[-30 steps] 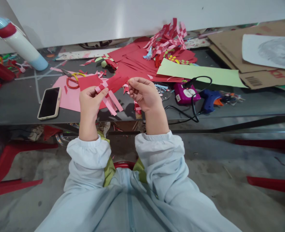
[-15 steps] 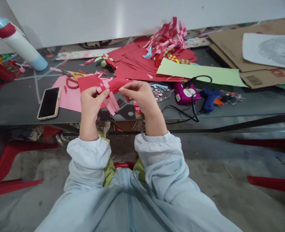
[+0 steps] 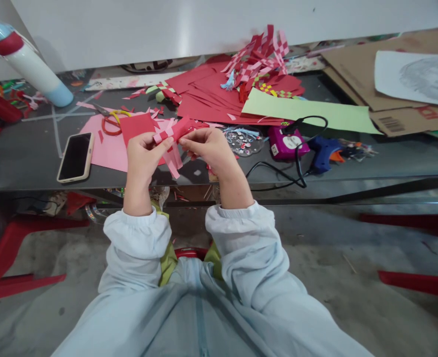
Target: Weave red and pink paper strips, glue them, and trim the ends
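Between my two hands is a piece of woven paper strips (image 3: 171, 133), red and pink, with loose pink ends hanging down over the table's front part. My left hand (image 3: 143, 154) pinches its left side, thumb on top. Closed on its right end are the thumb and fingers of my right hand (image 3: 210, 148); the fingertips partly hide the strips there. Behind my left hand lies a red paper square (image 3: 137, 125) on a pink sheet (image 3: 109, 157). Scissors (image 3: 115, 123) with red and yellow handles rest just beyond.
A phone (image 3: 76, 156) lies left, below a white bottle (image 3: 36, 69). Red sheets (image 3: 207, 96) and woven strips (image 3: 258, 62) are piled at the back. To the right are a green sheet (image 3: 304, 111), purple box (image 3: 286, 143), blue glue gun (image 3: 323, 152), black cable and cardboard (image 3: 352, 82).
My right hand has shifted slightly left, closer to my left hand. The red strips between them look more bunched, and the woven piece has moved a little right.
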`<state>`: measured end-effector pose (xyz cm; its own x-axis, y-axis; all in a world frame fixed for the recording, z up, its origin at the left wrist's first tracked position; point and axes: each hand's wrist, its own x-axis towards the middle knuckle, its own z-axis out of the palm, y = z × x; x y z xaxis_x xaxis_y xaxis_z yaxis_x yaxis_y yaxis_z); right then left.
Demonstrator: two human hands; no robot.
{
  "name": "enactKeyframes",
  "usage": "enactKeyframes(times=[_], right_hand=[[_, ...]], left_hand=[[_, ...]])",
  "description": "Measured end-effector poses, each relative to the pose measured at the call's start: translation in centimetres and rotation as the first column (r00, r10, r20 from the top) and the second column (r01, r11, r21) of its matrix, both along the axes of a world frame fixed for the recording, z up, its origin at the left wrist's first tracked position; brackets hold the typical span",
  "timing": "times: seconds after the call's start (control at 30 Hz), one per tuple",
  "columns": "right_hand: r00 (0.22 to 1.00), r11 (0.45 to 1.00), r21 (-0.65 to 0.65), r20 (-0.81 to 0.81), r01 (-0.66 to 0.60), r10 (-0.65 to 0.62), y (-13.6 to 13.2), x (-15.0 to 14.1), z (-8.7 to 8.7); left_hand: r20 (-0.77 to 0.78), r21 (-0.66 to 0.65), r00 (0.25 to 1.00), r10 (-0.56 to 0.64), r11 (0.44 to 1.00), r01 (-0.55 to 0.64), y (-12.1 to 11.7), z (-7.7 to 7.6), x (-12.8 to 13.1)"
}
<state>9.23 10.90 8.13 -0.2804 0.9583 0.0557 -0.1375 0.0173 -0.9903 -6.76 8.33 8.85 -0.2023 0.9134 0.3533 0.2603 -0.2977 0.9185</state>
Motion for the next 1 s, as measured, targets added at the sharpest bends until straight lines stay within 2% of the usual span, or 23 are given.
enactKeyframes(times=[0.43,0.53,0.63,0.73,0.87,1.0], right_hand=[[0.999,0.999,-0.042,-0.052,0.007,-0.009,0.0,-0.3,-0.1],[0.99,0.994,-0.084,-0.114,0.068,-0.077,0.2,-0.2,0.0],[0.958,0.968,-0.189,-0.203,0.163,-0.201,0.4,0.0,0.5],[0.934,0.949,-0.259,-0.258,0.177,-0.245,0.5,0.4,0.9],[0.97,0.966,-0.249,-0.209,0.071,-0.126,0.4,0.6,1.1],[0.996,0.977,-0.191,-0.029,-0.093,0.089,-0.2,0.8,1.2]], left_hand=[[-0.03,-0.027,1.0,-0.011,1.0,0.01,0.1,-0.1,0.1],[-0.045,-0.024,0.999,0.007,1.0,-0.008,0.2,-0.1,0.1],[-0.035,-0.028,0.999,0.028,0.999,-0.029,0.2,-0.1,0.1],[-0.022,-0.033,0.998,0.066,0.997,-0.066,0.3,-0.1,0.0],[0.016,-0.023,0.996,0.093,0.995,-0.093,0.3,-0.2,-0.2],[0.053,-0.029,0.994,0.097,0.995,-0.095,0.2,0.1,-0.3]])
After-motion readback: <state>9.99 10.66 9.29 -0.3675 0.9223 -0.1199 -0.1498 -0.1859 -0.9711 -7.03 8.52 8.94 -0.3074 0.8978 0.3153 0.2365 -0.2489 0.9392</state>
